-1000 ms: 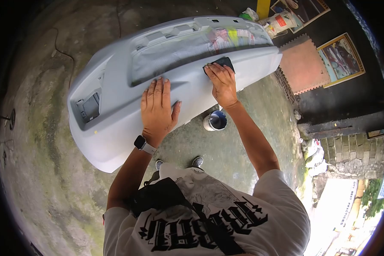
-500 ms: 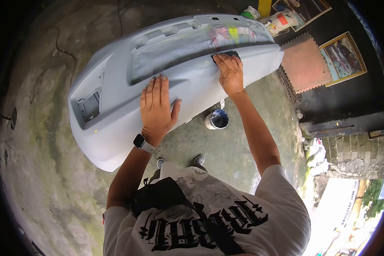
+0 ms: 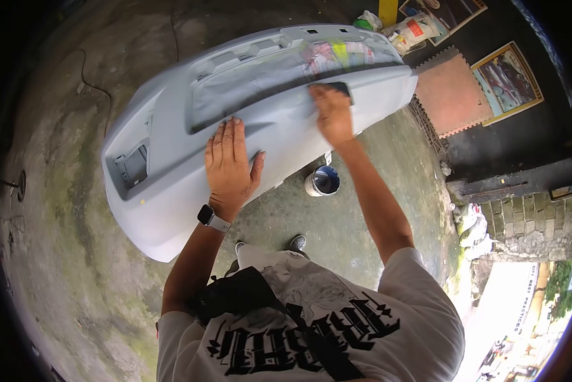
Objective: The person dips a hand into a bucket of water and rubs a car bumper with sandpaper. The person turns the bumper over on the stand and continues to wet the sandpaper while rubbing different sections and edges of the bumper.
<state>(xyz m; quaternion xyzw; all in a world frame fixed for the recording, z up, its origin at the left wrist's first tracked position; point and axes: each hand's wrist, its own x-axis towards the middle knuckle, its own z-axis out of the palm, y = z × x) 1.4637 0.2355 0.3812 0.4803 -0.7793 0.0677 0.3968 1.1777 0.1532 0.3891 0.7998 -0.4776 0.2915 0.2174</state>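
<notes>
A grey-primed car bumper (image 3: 171,184) lies across the space in front of me. My left hand (image 3: 229,162) rests flat on its face, fingers stretched out toward the ridge below the long recess. Slightly blurred, my right hand (image 3: 334,116) presses a dark piece of sandpaper (image 3: 341,90) against the bumper further right. Its fingers are bent over the sheet and partly hide it. Printed paper (image 3: 343,54) and greyed masking cover the recess above both hands.
A bucket with dark liquid (image 3: 325,181) stands on the stained concrete floor (image 3: 57,204) below the bumper. To the right are a pink foam mat (image 3: 453,94), a framed picture (image 3: 510,83) and a white sack (image 3: 413,32). A thin cable (image 3: 97,79) runs along the floor.
My right hand has slid slightly left along the bumper with the sandpaper and is now blurred. The left hand stays flat in about the same place; the view has shifted slightly.
</notes>
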